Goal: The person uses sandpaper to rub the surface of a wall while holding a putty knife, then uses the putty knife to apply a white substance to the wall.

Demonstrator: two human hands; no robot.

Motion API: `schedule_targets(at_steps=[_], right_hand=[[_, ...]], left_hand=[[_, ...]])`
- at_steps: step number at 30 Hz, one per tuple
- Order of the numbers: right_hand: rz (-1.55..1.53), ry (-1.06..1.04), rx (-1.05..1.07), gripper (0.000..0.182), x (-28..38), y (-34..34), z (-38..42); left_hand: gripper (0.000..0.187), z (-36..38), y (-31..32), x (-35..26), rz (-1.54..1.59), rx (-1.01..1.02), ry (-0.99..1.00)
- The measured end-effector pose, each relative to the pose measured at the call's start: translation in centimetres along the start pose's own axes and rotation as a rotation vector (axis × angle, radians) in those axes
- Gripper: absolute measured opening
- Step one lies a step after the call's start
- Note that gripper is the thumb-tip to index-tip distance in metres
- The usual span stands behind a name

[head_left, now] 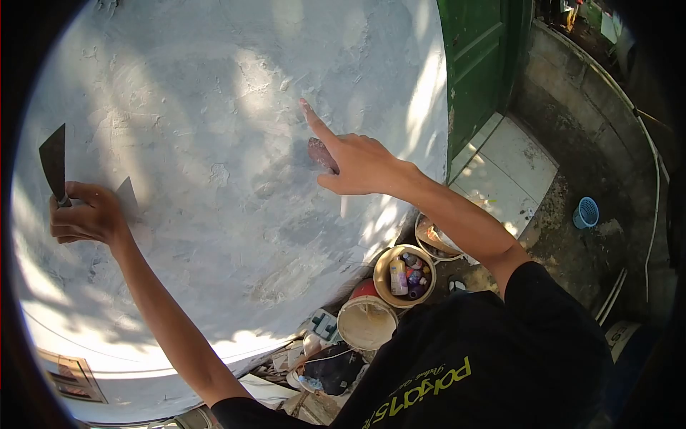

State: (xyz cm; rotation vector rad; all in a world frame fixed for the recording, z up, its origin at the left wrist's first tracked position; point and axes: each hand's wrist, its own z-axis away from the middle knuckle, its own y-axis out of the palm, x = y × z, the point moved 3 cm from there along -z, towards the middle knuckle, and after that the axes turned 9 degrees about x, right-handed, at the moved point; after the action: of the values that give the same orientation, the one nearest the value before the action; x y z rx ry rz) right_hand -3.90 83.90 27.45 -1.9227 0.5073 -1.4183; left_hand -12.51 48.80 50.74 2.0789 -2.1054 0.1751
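Note:
A putty knife (53, 163) is in my left hand (87, 213), its dark blade pointing up. The fingers are wrapped round its handle, near the left side of a rough, whitish-grey wall (214, 236). My right hand (361, 164) is at the wall farther right, with the index finger stretched out and its tip at the surface. Beneath that palm, between thumb and fingers, shows a reddish-brown piece (321, 154); its exact kind is hard to make out. Patches and ridges of filler mark the wall around both hands.
Low by the wall stand a bucket of bottles (384, 275), a pale-crusted bucket (366, 325) and a black bag (334, 368). A green door (475, 71) is at the right, above a tiled step (518, 161). A blue basket (586, 212) sits on the ground.

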Motion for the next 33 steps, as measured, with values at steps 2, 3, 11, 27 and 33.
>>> schedule_targets(at_steps=[2, 3, 11, 27, 33], right_hand=[[-0.024, 0.019, -0.033, 0.108, 1.0, -0.3, -0.7], [-0.038, 0.03, -0.05, 0.108, 1.6, -0.6, -0.9], [0.037, 0.116, -0.016, 0.109, 2.1, -0.1, -2.1], [-0.059, -0.541, -0.784, 0.047, 6.8, 0.9, -1.8], [0.208, -0.511, -0.772, 0.055, 7.6, 7.6, -6.0]], left_hand=[[0.041, -0.1, 0.0, 0.0, 0.004, -0.009, 0.007], [0.041, -0.1, -0.1, 0.0, 0.008, -0.012, 0.017], [0.041, 0.0, 0.0, 0.0, 0.046, -0.015, 0.019], [0.031, -0.3, -0.2, -0.9, 0.081, -0.083, 0.092], [0.05, -0.3, -0.4, -1.6, 0.101, -0.041, 0.087]])
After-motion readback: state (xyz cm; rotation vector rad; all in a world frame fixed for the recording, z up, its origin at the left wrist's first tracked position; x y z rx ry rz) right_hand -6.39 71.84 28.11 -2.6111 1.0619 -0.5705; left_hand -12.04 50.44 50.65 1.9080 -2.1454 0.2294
